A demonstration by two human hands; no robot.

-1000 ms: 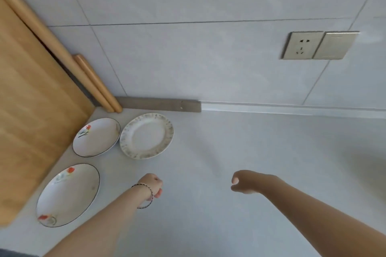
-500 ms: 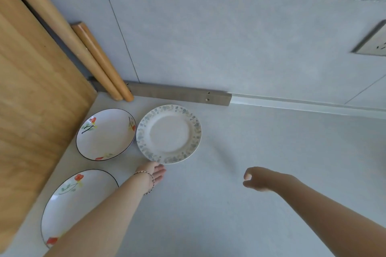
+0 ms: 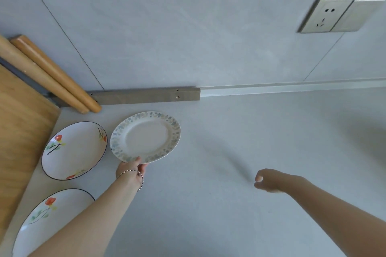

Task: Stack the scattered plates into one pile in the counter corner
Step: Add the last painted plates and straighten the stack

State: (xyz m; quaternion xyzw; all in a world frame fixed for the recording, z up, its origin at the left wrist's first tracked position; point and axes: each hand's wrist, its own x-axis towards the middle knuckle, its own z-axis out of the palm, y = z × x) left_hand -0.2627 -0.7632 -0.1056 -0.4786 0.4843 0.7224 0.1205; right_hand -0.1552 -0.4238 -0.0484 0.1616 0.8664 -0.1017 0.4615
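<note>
Three plates lie near the counter's left corner. A white plate with a blue-grey floral rim (image 3: pixel 145 137) sits nearest the back wall; my left hand (image 3: pixel 131 170) pinches its near edge, thumb on top, and the plate looks slightly tilted. To its left lies a white plate with red flowers and a black rim (image 3: pixel 74 150). A second red-flower plate (image 3: pixel 45 221) is at the lower left, partly hidden by my left forearm. My right hand (image 3: pixel 269 180) hovers over the bare counter to the right, fingers loosely curled, holding nothing.
A wooden board (image 3: pixel 18 140) stands along the left side. Two wooden rolling pins (image 3: pixel 52 77) lean in the corner. A grey strip (image 3: pixel 146 95) runs along the wall's base. A wall socket (image 3: pixel 338 15) is at the upper right. The grey counter (image 3: pixel 271 142) stretches right.
My left hand has moved forward from the counter to the floral-rim plate and taken hold of its near edge. My right hand has stayed about where it was.
</note>
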